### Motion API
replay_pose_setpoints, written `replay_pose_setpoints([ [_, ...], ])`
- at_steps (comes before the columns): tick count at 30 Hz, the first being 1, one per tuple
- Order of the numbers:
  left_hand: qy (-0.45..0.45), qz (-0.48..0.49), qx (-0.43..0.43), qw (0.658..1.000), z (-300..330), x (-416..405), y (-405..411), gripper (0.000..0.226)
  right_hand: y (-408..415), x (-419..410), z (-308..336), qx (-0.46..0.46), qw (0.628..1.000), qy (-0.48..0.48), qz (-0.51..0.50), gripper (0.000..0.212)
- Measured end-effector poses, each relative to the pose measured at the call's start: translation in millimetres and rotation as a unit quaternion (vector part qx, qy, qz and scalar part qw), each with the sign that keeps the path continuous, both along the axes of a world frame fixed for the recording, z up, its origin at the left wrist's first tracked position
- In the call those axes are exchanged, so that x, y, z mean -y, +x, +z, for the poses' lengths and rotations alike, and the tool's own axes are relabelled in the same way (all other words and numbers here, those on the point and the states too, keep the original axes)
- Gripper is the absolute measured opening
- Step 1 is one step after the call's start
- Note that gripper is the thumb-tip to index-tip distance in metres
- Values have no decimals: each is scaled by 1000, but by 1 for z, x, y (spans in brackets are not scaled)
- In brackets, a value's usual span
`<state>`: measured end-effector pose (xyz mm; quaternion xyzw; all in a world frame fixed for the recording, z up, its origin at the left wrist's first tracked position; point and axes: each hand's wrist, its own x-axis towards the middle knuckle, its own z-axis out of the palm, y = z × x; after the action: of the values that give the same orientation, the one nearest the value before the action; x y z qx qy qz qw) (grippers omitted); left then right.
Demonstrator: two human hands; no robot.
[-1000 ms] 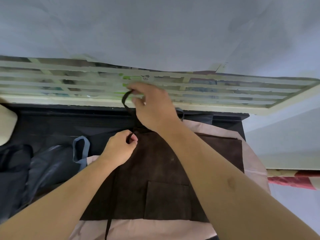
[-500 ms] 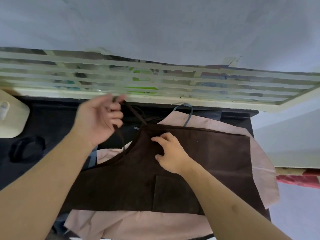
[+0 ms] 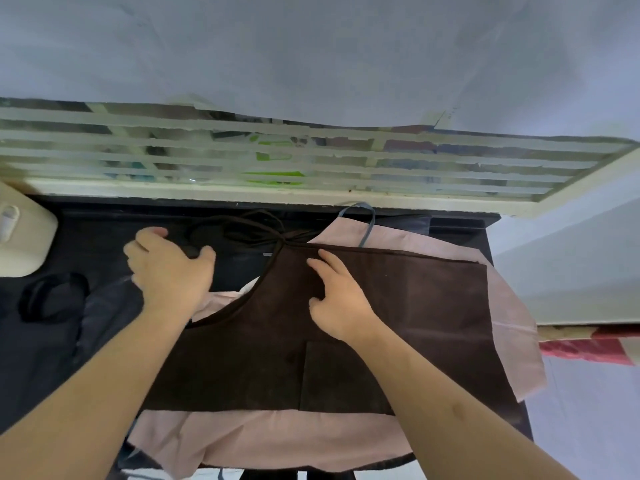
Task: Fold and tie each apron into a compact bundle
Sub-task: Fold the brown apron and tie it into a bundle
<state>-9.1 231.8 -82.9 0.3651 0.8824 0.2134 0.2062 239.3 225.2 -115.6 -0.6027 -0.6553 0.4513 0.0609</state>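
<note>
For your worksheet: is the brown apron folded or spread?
Spread: the brown apron lies flat, bib and pocket showing, over a pink apron.

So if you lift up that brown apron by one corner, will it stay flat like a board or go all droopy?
Probably droopy. The brown apron lies limp over the pink apron and follows its shape, so it looks like soft cloth. Its thin straps lie in loose curls, so they would likely dangle. It seems light, too.

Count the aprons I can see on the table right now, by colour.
Brown apron: 1, on top, right hand resting on it
Pink apron: 1, underneath the brown one
Dark grey apron: 1, at the left, partly under the left hand
Total: 3
</note>
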Motion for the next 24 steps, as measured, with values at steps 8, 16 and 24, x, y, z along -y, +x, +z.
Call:
replay_pose_setpoints([
  [8, -197, -343, -33, 918, -31, 25, 58, 54, 76, 70, 18, 52, 974, 32, -217, 31],
  [16, -2, -282, -141, 949, -34, 24, 57, 40, 137, 141, -1, 169, 985, -8, 23, 85],
  [24, -190, -589, -3, 786, -46, 115, 106, 94, 146, 146, -15, 227, 969, 13, 101, 78],
])
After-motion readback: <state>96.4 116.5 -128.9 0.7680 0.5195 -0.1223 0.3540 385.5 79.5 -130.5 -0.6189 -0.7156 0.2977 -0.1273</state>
